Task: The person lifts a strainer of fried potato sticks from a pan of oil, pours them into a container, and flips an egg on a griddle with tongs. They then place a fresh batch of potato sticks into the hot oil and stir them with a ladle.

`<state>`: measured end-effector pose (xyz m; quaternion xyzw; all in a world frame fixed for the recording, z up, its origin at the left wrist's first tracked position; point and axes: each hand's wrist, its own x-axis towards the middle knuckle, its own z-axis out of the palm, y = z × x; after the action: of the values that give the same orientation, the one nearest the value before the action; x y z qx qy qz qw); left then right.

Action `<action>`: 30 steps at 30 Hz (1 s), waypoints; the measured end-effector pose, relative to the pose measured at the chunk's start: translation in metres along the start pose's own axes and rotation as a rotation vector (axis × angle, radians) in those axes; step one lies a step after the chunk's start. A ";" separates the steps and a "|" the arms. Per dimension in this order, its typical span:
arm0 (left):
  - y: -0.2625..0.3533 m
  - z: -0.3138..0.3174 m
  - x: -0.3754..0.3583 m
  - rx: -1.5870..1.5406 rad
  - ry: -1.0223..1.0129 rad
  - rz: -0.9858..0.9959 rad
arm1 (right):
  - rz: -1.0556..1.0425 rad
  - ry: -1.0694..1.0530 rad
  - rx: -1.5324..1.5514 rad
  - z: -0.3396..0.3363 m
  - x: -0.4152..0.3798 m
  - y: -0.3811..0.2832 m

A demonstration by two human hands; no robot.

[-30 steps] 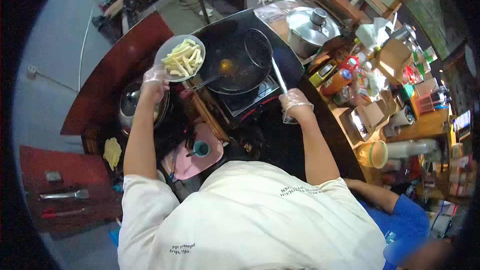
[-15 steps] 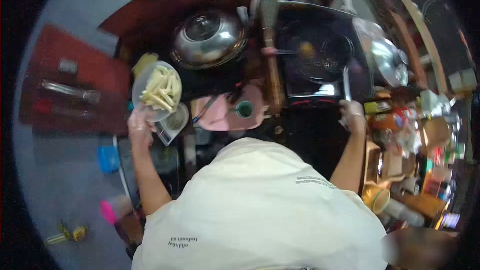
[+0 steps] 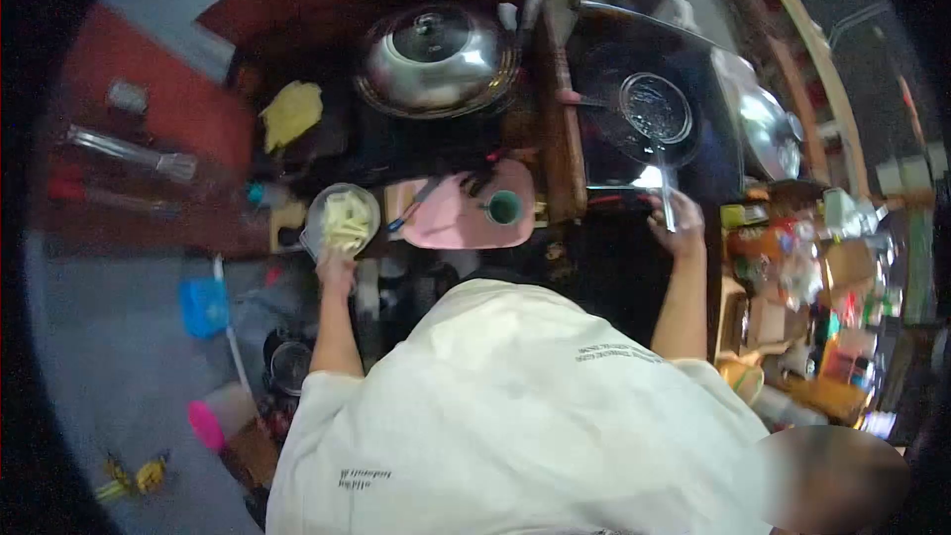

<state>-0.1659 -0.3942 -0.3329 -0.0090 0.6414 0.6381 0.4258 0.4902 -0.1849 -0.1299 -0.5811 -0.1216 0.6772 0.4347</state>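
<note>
My left hand [image 3: 338, 269] is closed on the near edge of a clear plastic bowl [image 3: 368, 200]. Pale yellow sticks [image 3: 347, 220], which look like cut potato, lie in it. The bowl is beside the pink cutting board [image 3: 451, 228]. On the right, my right hand [image 3: 680, 226] grips a long-handled skimmer [image 3: 669, 196] by its pale metal handle. The skimmer's round head appears to rest inside the dark pan [image 3: 612, 129] on the stove. Some blur softens the fingers of both hands.
A green cup [image 3: 503, 206] and a knife [image 3: 414, 205] lie on the board. Behind stands a domed metal lid [image 3: 434, 64], with a yellow crumpled item [image 3: 293, 115] to its left. Another lid [image 3: 770, 134] leans right of the stove [image 3: 728, 163]. Tongs [image 3: 134, 154] lie far left.
My left hand has brought the bowl right and closer to my body, uncovering the yellow crumpled item. The skimmer's head has shifted left in the pan, and my right hand has moved slightly left.
</note>
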 end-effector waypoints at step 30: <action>0.033 0.086 -0.120 0.766 0.136 0.755 | -0.664 0.474 -1.158 -0.099 0.122 0.105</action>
<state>-0.0617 -0.3809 -0.2239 0.3366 0.8129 0.4653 0.0970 0.5384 -0.1919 -0.3121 -0.7828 -0.5350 0.1906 0.2542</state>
